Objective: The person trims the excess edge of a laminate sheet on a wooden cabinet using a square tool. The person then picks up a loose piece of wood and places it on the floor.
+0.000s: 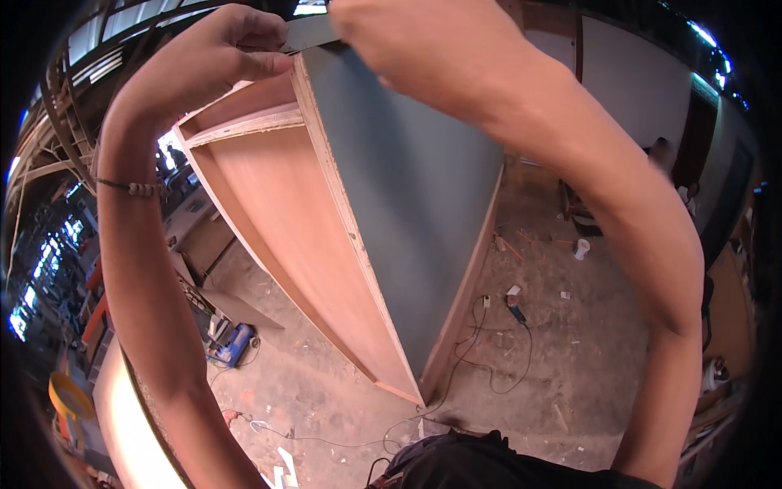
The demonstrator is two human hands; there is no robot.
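Note:
A tall wooden cabinet frame stands upright before me, with an open wood-coloured side (pixel 285 187) and a grey-blue panel (pixel 407 196) meeting along a rough plywood edge. At its top left corner is my left hand (pixel 236 49), fingers curled, the thumb against the plywood edge. A pale flat strip (pixel 314 33) shows between my two hands; whether either one grips it is hidden. My right hand (pixel 371 24) is raised over the top of the grey-blue panel, its fingers hidden or cut off by the upper rim. A thin beaded bracelet (pixel 138 188) circles my left wrist.
A corded power tool (pixel 516 310) lies on the concrete floor right of the cabinet, near a white cup-like container (pixel 581 248). To the left sits a blue tool (pixel 234 345). Cables (pixel 326 441) cross the floor by my feet. A yellow tape roll (pixel 71 397) is at far left.

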